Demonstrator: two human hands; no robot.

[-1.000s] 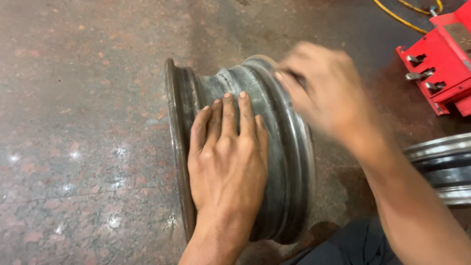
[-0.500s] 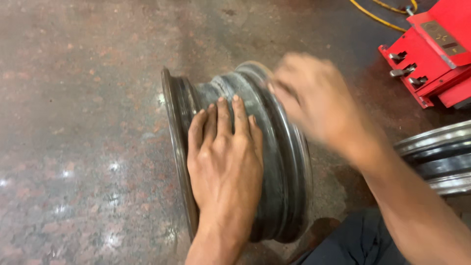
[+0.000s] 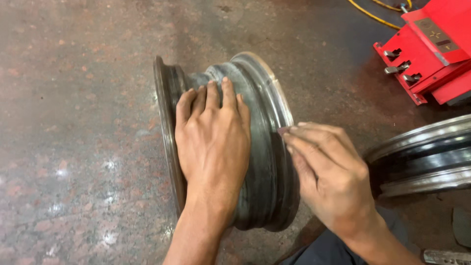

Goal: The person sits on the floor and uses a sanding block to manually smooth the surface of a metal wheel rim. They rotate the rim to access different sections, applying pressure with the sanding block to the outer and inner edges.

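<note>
Speckled reddish floor (image 3: 73, 147) carries a grey wheel rim (image 3: 265, 147) standing on edge, its axle line running left to right. Left hand (image 3: 213, 142) lies flat on the barrel; right hand (image 3: 328, 174) pinches something small against the right edge.

The right hand (image 3: 328, 172) has come down from the far edge of the wheel rim (image 3: 267, 147) to its near right flange. It is no longer blurred, and its fingers (image 3: 299, 142) now press against the rim's edge.
</note>
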